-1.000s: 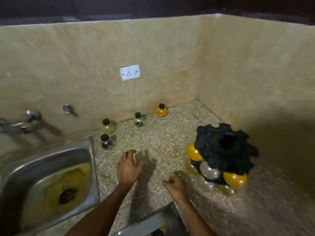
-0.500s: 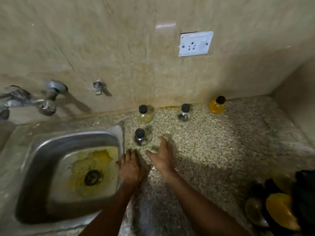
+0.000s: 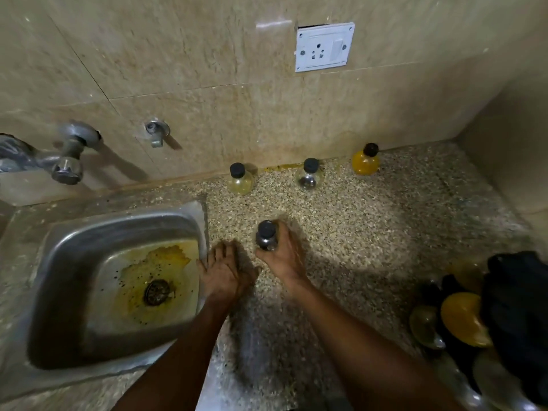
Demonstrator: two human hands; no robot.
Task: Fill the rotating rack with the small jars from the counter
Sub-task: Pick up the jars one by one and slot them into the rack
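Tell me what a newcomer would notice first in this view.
The right hand gripping a dark-capped jar at the middle of the speckled counter, the left hand empty beside it. Then the yellow-stained sink at left, and three more jars along the back wall, one bright yellow jar.

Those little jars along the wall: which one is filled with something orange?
The rightmost jar, nearest the corner. The other two look mostly clear.

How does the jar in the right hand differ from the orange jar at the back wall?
The held jar looks clear with dark contents; the orange jar is filled with orange-yellow. The held jar is gripped by the right hand, mid-counter near the sink; the orange jar stands untouched by the wall. Whether the held jar is off the counter is unclear; the orange jar stands upright on it. Both are small, round, black-capped.
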